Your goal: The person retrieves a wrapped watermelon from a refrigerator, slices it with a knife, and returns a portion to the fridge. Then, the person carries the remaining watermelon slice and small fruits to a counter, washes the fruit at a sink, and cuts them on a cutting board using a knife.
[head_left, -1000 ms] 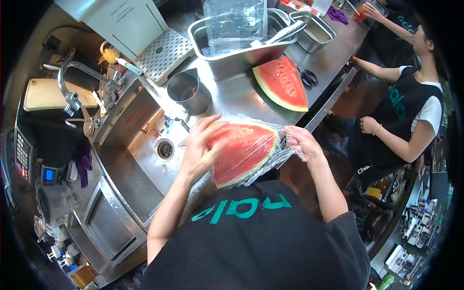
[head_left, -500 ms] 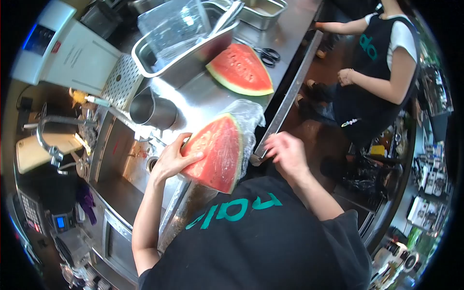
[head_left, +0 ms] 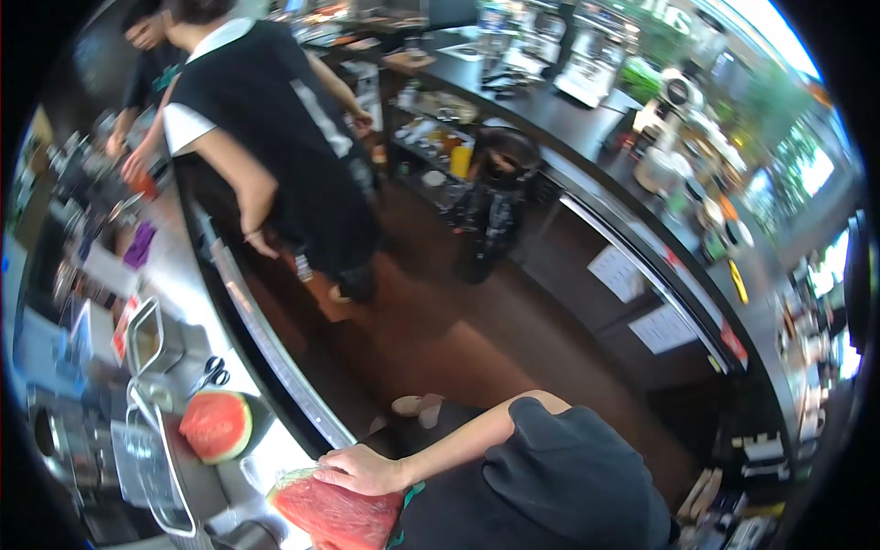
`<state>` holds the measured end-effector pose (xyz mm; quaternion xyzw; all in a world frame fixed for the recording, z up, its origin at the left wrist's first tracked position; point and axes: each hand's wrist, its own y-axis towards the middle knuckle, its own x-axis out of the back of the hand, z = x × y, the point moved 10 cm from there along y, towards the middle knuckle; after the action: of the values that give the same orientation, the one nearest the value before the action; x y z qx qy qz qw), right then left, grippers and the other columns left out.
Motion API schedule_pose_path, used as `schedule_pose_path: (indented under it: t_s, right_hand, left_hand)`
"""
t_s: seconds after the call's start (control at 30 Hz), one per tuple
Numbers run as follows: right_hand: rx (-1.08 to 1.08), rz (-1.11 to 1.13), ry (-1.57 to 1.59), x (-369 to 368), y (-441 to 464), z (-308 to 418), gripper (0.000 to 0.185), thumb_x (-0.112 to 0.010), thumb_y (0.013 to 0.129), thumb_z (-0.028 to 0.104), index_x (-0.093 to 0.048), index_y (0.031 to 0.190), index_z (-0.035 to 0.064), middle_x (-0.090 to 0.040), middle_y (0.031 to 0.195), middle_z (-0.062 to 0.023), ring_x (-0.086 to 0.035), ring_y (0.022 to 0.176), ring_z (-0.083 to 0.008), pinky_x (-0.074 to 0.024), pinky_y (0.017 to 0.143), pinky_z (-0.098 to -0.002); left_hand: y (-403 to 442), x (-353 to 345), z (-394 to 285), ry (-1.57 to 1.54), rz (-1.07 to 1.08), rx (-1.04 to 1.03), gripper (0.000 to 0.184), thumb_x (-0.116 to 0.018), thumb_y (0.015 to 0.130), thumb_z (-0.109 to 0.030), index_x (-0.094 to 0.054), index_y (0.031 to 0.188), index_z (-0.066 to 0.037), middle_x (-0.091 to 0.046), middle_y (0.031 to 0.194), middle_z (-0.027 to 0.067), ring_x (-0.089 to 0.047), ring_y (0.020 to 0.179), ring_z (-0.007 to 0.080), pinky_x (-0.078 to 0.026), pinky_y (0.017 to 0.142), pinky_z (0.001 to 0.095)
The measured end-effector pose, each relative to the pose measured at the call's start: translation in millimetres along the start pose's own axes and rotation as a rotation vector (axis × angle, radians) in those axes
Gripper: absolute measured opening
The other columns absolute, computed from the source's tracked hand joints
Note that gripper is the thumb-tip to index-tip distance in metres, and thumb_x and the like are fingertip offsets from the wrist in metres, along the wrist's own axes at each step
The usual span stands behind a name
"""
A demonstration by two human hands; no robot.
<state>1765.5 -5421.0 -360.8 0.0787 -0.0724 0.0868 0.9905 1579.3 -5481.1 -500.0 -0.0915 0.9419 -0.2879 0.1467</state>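
My right hand point(head_left: 364, 469) lies on the upper edge of a cut watermelon piece point(head_left: 339, 515) at the bottom of the view, its fingers extended over the rind side. Clear wrap glints on that piece. My left hand is out of view. Farther left on the steel counter, a second watermelon piece point(head_left: 216, 425) rests against a deep metal pan point(head_left: 194, 477), with black-handled scissors point(head_left: 215, 370) just above it.
A small metal pan point(head_left: 151, 339) and a clear plastic container point(head_left: 142, 463) are at the left. A metal pitcher point(head_left: 246, 534) stands near the wrapped piece. Two people are beyond the counter edge point(head_left: 275, 353). A black bin point(head_left: 500, 183) stands on the floor.
The view has swung far to the right. My right hand, raised in the air before, is now on the wrapped watermelon. My left hand has left the view.
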Motion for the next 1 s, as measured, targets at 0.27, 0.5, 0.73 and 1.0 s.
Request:
schedule_pose_path:
  t_s: [0.27,0.5,0.73,1.0]
  right_hand:
    - [-0.169,-0.13,0.065,85.6,-55.2,6.6,0.038,-0.042,0.093,0.03,-0.058,0.079,-0.0021,-0.052,0.064,-0.0191,-0.047,0.057,-0.0325,-0.0389,0.055,-0.0363]
    - [-0.292,-0.241,0.485,135.9,-137.2,-64.3,0.046,-0.045,0.091,0.042,-0.057,0.068,0.0048,-0.046,0.059,0.0063,-0.037,0.056,-0.0034,-0.0321,0.048,-0.0253]
    - [-0.006,-0.842,-0.405,357.4,-324.1,21.8,0.032,-0.061,0.08,0.021,-0.051,0.107,0.0064,-0.057,0.1,-0.0119,-0.054,0.09,-0.0285,-0.0443,0.074,-0.036]
    - [0.562,-0.822,-0.514,415.9,-439.0,187.2,0.039,-0.053,0.074,-0.002,-0.051,0.112,0.0047,-0.04,0.129,-0.0149,-0.036,0.12,-0.0314,-0.0281,0.098,-0.0452]
  left_hand:
    - [-2.3,-153.3,21.0,0.101,0.402,0.081,0.071,-0.064,0.078,-0.042,-0.036,0.127,0.003,-0.046,0.122,0.0189,-0.048,0.108,0.0267,-0.043,0.086,0.0392]
    - [-56.9,-284.4,93.8,0.203,0.653,0.184,0.068,-0.063,0.08,-0.04,-0.037,0.126,0.002,-0.047,0.12,0.0176,-0.049,0.107,0.0256,-0.043,0.086,0.0388]
    - [-144.7,-403.4,203.2,0.336,0.871,0.31,0.065,-0.062,0.081,-0.039,-0.038,0.125,0.002,-0.049,0.118,0.0162,-0.05,0.107,0.0244,-0.044,0.087,0.0385]
    - [-243.2,-486.4,307.6,0.481,1.066,0.509,0.061,-0.061,0.082,-0.037,-0.039,0.124,0.001,-0.051,0.117,0.0146,-0.051,0.106,0.0231,-0.044,0.088,0.0381]
